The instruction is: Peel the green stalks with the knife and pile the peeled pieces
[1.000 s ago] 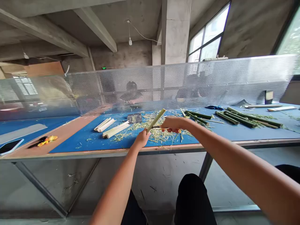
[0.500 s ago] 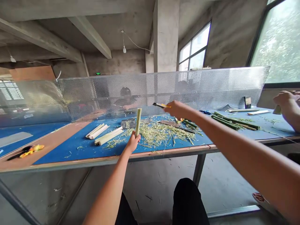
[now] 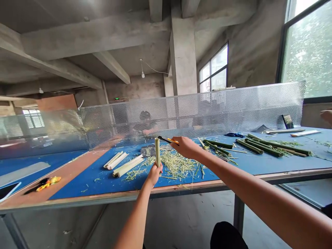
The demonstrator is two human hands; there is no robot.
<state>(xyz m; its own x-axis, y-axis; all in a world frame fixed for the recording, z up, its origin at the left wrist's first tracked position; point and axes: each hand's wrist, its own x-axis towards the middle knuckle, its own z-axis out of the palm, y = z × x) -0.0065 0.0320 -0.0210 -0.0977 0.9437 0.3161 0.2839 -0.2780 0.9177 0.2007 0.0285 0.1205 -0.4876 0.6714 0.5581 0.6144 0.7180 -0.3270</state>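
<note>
Bare left forearm (image 3: 135,224), ungloved left hand (image 3: 154,174), bare right forearm (image 3: 259,193), ungloved right hand (image 3: 186,147), black fabric trousers (image 3: 227,237)

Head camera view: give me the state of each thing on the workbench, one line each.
Left hand, gripping the peeled bamboo piece upright.
Peeled bamboo piece, pale, upright in the fist.
Right hand, raised, holding the utility knife.
Utility knife, yellow-handled, tip beside the piece's top.
Green bamboo stalks, unpeeled, lying side by side.
Pale bamboo strips, peeled, lying flat in two groups.
Shavings, loose in a heap on the blue mat.
</note>
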